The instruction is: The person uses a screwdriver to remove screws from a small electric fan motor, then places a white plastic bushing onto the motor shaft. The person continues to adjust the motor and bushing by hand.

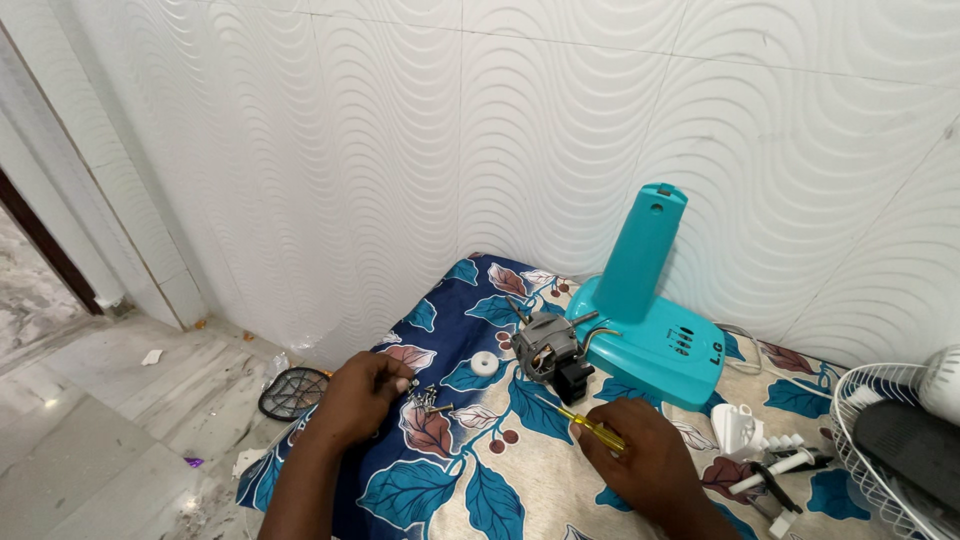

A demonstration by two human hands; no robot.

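My left hand (362, 398) rests on the blue floral cloth (470, 480), fingers pinched at a small pile of screws (428, 398). My right hand (637, 455) grips a yellow-handled screwdriver (585, 424) whose tip points toward the grey fan motor (548, 346). The motor lies against a turquoise fan base (655, 345) with an upright column. A small white round part (484, 364) lies between the screws and the motor.
A white wire fan grille (870, 450) and dark blade sit at right, with white plastic parts (740, 428) and a black tool beside them. A round mesh racket (293, 390) lies on the marble floor at left. A wavy white tiled wall stands behind.
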